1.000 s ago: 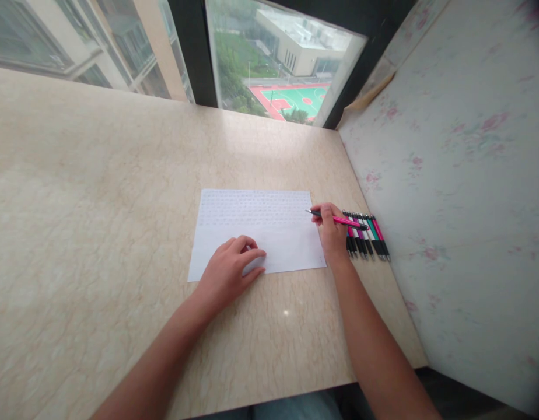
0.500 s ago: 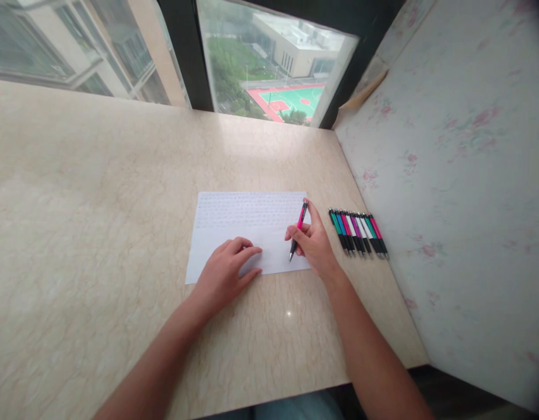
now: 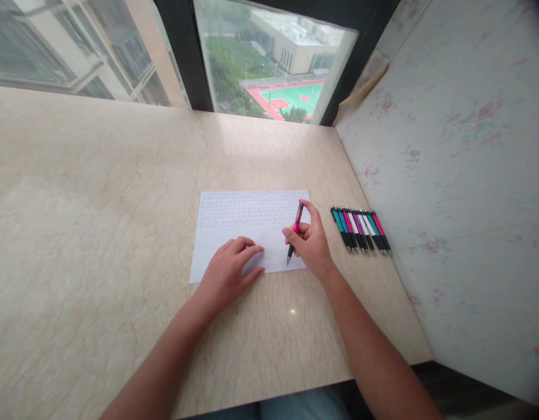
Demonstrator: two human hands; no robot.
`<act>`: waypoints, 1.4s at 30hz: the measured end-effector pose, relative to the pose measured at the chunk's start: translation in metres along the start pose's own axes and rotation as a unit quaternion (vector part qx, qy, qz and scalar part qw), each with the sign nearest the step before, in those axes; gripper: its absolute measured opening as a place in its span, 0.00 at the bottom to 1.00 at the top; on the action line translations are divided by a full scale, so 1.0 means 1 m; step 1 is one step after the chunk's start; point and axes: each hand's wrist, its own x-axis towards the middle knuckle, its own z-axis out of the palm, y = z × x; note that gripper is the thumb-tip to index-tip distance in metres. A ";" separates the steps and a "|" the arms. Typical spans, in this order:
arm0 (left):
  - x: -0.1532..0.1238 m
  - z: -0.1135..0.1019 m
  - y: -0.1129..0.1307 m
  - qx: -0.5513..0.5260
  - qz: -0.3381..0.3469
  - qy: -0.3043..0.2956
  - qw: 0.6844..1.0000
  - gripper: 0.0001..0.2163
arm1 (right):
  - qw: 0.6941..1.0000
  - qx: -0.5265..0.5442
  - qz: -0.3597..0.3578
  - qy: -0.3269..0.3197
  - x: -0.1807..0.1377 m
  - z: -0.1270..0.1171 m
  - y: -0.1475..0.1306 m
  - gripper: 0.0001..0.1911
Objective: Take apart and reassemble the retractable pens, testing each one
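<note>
A white sheet of paper (image 3: 234, 224) with faint handwritten lines across its top lies on the marble table (image 3: 98, 192). My left hand (image 3: 229, 269) rests on the sheet's lower edge, fingers loosely curled and pressing it down. My right hand (image 3: 311, 240) grips a pink and black pen (image 3: 294, 232) over the sheet's right side, with the pen's tip pointing down toward the paper.
A row of several pens (image 3: 360, 230) in green, pink, white and purple lies side by side on the table, right of the paper. A floral-papered wall (image 3: 462, 175) bounds the table on the right. A window (image 3: 269, 64) runs along the far edge.
My right hand carried the pink pen from beside the row of pens leftward onto the paper and turned it tip-down. My left hand stayed on the sheet.
</note>
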 end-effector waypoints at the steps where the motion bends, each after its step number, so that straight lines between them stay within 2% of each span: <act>1: 0.000 0.000 0.000 0.000 0.001 0.000 1.000 0.14 | 1.000 -0.003 0.000 0.004 0.000 0.000 0.000 0.44; 5: 0.000 0.001 0.000 0.003 0.004 0.000 1.000 0.14 | 1.000 -0.018 0.007 0.012 0.001 -0.001 0.000 0.44; 9: -0.001 0.001 0.000 0.006 0.003 -0.001 1.000 0.14 | 0.999 -0.031 0.014 -0.011 0.001 -0.001 0.004 0.47; 12: -0.001 0.001 0.000 0.004 0.001 -0.002 1.000 0.15 | 0.995 -0.103 0.000 -0.009 0.003 -0.006 0.006 0.47; 14: -0.001 0.000 0.000 0.001 -0.001 -0.002 1.000 0.15 | 0.981 -0.190 -0.028 0.020 0.006 -0.015 0.005 0.42; 16: -0.001 0.000 -0.001 -0.002 -0.003 -0.002 1.000 0.15 | 0.954 -0.287 -0.060 0.066 0.010 -0.029 0.002 0.30; 18: -0.001 0.000 -0.002 -0.005 -0.002 -0.001 1.000 0.14 | 0.913 -0.380 -0.082 0.127 0.014 -0.047 0.000 0.19; 21: 0.000 0.000 -0.003 -0.009 -0.001 -0.001 1.000 0.14 | 0.836 -0.506 -0.072 0.199 0.017 -0.075 -0.003 0.13; 24: 0.000 0.000 -0.003 -0.012 -0.002 -0.002 1.000 0.14 | 0.786 -0.578 -0.061 0.210 0.017 -0.092 -0.004 0.11; 26: 0.000 -0.001 -0.003 -0.014 -0.004 -0.003 1.000 0.14 | 0.780 -0.591 -0.052 0.201 0.016 -0.095 -0.003 0.10; 31: 0.000 -0.002 -0.002 -0.017 -0.005 -0.001 1.000 0.13 | 0.789 -0.585 -0.008 0.190 0.018 -0.084 0.002 0.08; 37: 0.000 -0.002 -0.002 -0.020 -0.005 0.000 1.000 0.13 | 0.749 -0.627 -0.012 0.212 0.016 -0.077 0.001 0.08; 42: 0.000 -0.001 -0.002 -0.017 -0.004 -0.003 1.000 0.12 | 0.738 -0.632 -0.011 0.236 0.015 -0.076 0.000 0.08</act>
